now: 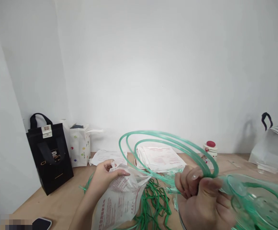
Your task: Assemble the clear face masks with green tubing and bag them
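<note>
My left hand (108,175) is closed on the rim of a white plastic bag (123,201) printed with red text, and the bag's mouth gapes to the right. My right hand (201,198) grips a coil of clear green tubing (167,137), whose loops arch up and to the left over the table. Right of that hand, a clear green plastic mask (260,204) joins the bundle, partly cut off by the frame edge. Between the hands, a heap of green elastic straps (155,201) lies on the table. More green tubing pieces lie behind it, partly hidden.
Flat printed bags (160,158) are stacked near the wall. A black gift bag (52,156) and a white dotted bag (80,145) stand at left, a phone (41,223) in front. A red-lidded jar (210,148) and a clear bag (270,147) are at right on the brown table (64,204).
</note>
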Tool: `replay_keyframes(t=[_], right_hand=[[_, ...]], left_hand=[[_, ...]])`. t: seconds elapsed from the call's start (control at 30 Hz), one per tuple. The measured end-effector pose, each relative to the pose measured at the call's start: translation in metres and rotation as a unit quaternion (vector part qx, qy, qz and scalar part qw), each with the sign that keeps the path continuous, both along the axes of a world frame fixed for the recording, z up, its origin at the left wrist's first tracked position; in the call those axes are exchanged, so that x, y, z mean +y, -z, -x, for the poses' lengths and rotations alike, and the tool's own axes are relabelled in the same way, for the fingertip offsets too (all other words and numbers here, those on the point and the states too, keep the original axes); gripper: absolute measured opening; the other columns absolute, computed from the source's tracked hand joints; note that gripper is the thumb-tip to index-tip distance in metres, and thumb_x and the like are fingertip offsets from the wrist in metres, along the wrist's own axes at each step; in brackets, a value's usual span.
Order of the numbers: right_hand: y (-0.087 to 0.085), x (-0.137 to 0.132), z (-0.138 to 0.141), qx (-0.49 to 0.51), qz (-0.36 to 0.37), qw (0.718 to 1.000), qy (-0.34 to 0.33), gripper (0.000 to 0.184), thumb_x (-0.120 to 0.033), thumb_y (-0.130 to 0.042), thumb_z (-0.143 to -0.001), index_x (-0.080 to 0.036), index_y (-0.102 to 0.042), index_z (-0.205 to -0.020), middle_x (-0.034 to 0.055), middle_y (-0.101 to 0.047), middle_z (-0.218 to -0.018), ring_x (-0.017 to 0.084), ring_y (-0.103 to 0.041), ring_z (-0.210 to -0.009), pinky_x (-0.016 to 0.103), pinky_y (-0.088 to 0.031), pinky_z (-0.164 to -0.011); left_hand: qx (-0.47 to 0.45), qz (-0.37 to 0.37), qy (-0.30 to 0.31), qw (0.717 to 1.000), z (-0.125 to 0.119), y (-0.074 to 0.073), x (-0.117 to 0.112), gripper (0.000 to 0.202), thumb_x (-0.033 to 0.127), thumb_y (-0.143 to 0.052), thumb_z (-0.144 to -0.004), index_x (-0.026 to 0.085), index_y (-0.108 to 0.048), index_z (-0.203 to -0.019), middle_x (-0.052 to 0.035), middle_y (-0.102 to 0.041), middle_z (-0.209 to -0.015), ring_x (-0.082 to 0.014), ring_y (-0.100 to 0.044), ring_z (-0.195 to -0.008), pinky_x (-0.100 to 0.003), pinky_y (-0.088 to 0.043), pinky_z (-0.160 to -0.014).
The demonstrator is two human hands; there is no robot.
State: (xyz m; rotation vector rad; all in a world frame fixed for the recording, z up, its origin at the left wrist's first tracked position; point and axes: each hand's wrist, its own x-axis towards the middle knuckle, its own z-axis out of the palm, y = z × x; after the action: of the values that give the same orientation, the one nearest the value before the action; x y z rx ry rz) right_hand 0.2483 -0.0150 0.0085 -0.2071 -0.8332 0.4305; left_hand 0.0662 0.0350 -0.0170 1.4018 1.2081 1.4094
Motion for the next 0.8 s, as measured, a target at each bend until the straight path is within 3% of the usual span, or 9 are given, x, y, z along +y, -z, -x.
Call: replay_keyframes(t=[0.17,0.4,0.57,0.7,0.8], right_hand=[[0.004,0.000,-0.002,-0.075,0.080,0.990,-0.091,0.041,-0.037,-0.056,-0.081,-0.020,-0.037,-0.050,-0.0069,-0.025,-0.048,0.008,-0.023,-0.040,0.022,-0.016,-0.036],[0.009,0.019,-0.009,-0.156,0.182,0.967,-0.082,0.044,-0.043,-0.059,-0.076,-0.023,-0.031,-0.050,-0.0087,-0.023,-0.045,0.008,-0.022,-0.037,0.022,-0.019,-0.033],[0.012,0.027,-0.019,-0.198,0.205,0.957,-0.047,0.041,-0.041,-0.063,-0.074,-0.023,-0.032,-0.052,-0.0098,-0.023,-0.044,0.006,-0.021,-0.035,0.021,-0.023,-0.031],[0.015,0.023,-0.032,-0.303,0.218,0.927,0.033,0.029,-0.036,-0.062,-0.075,-0.022,-0.043,-0.057,-0.0054,-0.039,-0.049,0.010,-0.042,-0.043,0.022,-0.040,-0.041],[0.014,0.020,-0.043,-0.387,0.210,0.895,0.074,0.020,-0.032,-0.060,-0.076,-0.021,-0.051,-0.062,-0.0027,-0.049,-0.055,0.013,-0.050,-0.051,0.024,-0.046,-0.050]], left_hand=[[0.003,0.009,-0.005,1.000,0.007,-0.001,0.003,0.019,0.023,-0.076,-0.049,0.016,-0.058,-0.053,0.0033,-0.060,-0.055,-0.0139,-0.054,-0.060,-0.022,-0.042,-0.056],[0.009,-0.003,0.027,1.000,0.015,0.001,0.001,0.012,0.019,-0.073,-0.050,0.016,-0.062,-0.054,0.0013,-0.065,-0.058,-0.0158,-0.057,-0.062,-0.023,-0.044,-0.059],[0.016,-0.007,0.063,0.998,0.019,0.005,0.003,0.007,0.015,-0.068,-0.053,0.016,-0.066,-0.059,-0.0001,-0.069,-0.063,-0.0173,-0.059,-0.065,-0.024,-0.045,-0.061],[0.022,-0.017,0.066,0.997,0.022,0.006,0.005,0.006,0.014,-0.066,-0.053,0.016,-0.066,-0.059,-0.0010,-0.070,-0.064,-0.0192,-0.060,-0.068,-0.025,-0.046,-0.064],[0.030,-0.027,0.071,0.997,0.023,0.005,0.006,0.005,0.014,-0.065,-0.054,0.016,-0.067,-0.059,-0.0019,-0.070,-0.065,-0.0205,-0.061,-0.071,-0.027,-0.046,-0.068]])
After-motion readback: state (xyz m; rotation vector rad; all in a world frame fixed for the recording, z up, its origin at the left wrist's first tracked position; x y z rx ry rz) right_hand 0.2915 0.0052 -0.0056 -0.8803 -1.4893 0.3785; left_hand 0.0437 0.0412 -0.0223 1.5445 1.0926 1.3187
